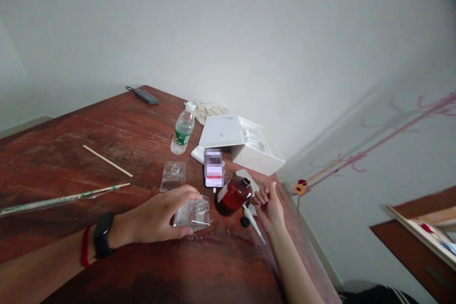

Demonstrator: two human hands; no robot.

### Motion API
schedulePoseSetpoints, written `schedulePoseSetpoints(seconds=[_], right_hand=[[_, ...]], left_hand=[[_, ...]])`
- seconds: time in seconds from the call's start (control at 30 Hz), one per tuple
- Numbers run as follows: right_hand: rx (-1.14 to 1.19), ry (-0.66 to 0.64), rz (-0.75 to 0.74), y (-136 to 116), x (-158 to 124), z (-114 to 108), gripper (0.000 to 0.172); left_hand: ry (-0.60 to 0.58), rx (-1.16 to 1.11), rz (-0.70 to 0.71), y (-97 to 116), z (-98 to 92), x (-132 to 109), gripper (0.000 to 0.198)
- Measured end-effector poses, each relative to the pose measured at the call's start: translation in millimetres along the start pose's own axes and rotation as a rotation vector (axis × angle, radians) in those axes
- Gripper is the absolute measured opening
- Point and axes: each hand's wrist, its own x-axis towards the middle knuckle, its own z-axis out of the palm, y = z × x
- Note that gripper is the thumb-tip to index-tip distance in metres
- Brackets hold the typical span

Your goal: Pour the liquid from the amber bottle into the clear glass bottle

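My left hand point(171, 213), with a black band at the wrist, grips a small clear plastic box point(193, 213) low over the wooden table. Drops of liquid show beside the box. My right hand point(269, 205) is raised at the right with its fingers curled and thumb up; whether anything is inside the fingers is hidden. Between the hands an amber bottle point(233, 195) without a cap leans to the right. A white tube-like piece point(253, 223) and a small black cap point(244, 222) lie below it. A flat clear lid point(173, 176) lies behind my left hand.
A phone point(214, 168) lies before an open white box point(258, 152). A water bottle point(183, 129) stands left of them. Chopsticks, one loose point(107, 160) and one wrapped point(64, 199), lie at left. A grey device point(146, 96) is near the far edge; a pink rack point(352, 159) is at right.
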Motion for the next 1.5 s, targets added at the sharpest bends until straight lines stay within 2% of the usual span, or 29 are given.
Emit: schedulePoseSetpoints(seconds=[0.13, 0.53, 0.87, 1.5], right_hand=[[0.03, 0.02, 0.009, -2.2, 0.5, -0.8, 0.056], [0.049, 0.018, 0.027, -2.0, 1.1, -3.5, 0.041], [0.029, 0.0, 0.025, -1.4, 2.9, -6.1, 0.042], [0.003, -0.084, 0.054, -5.4, -6.0, 5.2, 0.036]], left_hand=[[0.006, 0.004, -0.002, -1.2, 0.1, -0.8, 0.066], [0.009, 0.016, 0.001, -0.4, 0.0, -0.4, 0.063], [0.006, 0.009, 0.002, -0.9, 0.4, 0.2, 0.063], [0.012, 0.008, 0.0, 2.3, -0.6, -0.9, 0.061]])
